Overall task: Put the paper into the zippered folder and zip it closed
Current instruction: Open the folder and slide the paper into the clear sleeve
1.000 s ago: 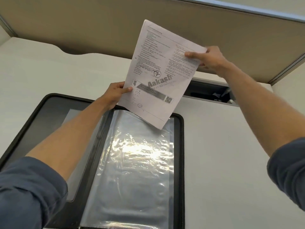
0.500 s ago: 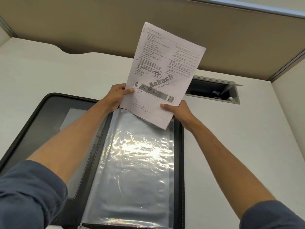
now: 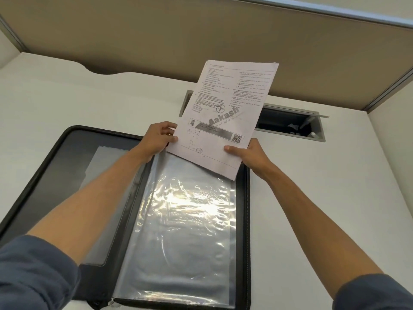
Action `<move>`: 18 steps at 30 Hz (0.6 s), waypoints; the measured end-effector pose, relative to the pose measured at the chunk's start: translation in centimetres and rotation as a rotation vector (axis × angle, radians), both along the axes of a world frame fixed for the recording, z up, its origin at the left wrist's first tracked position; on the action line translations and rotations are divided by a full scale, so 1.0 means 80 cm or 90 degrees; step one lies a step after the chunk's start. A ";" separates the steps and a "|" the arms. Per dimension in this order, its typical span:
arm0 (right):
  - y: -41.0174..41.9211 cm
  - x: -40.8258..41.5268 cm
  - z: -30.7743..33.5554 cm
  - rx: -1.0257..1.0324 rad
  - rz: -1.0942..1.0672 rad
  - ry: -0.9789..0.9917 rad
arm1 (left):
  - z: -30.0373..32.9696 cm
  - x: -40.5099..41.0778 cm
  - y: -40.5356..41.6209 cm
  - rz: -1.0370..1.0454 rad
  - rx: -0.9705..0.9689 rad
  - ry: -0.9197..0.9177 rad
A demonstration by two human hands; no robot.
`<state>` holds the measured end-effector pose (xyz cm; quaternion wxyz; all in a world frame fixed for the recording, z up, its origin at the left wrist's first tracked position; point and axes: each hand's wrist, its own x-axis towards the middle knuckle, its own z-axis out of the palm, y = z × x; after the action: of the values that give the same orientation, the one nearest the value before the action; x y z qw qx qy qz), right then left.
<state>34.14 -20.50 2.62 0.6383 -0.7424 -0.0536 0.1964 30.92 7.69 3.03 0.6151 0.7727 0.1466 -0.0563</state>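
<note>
A printed paper (image 3: 228,113) with an "Aakash" watermark is held tilted above the far end of the open black zippered folder (image 3: 44,166). My left hand (image 3: 158,139) pinches the paper's lower left edge. My right hand (image 3: 250,153) grips its lower right corner, thumb on the front. The paper's bottom edge hangs just over the top of the clear plastic sleeves (image 3: 187,220) that fill the folder's right half. The folder lies flat on the white desk, its left half showing a clear pocket (image 3: 105,175).
A recessed cable tray (image 3: 297,126) with an open lid sits in the desk behind the paper. A beige partition wall (image 3: 201,36) runs along the back of the white desk (image 3: 324,209).
My right hand went from the paper's top right edge down to its lower right corner. The paper has shifted a little lower and to the right over the sleeves.
</note>
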 end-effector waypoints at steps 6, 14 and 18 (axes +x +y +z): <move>-0.006 0.004 0.000 -0.006 0.010 -0.003 | -0.004 -0.032 0.000 -0.049 0.143 -0.025; -0.007 0.019 0.013 0.040 -0.070 -0.011 | -0.035 -0.066 -0.016 -0.155 0.586 -0.112; -0.007 0.027 0.022 0.034 -0.069 -0.025 | -0.051 -0.074 -0.019 -0.150 0.581 -0.138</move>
<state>36.32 -21.08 4.37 0.6663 -0.7308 -0.0310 0.1450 25.03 6.15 -1.02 0.2147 0.9763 0.0031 0.0253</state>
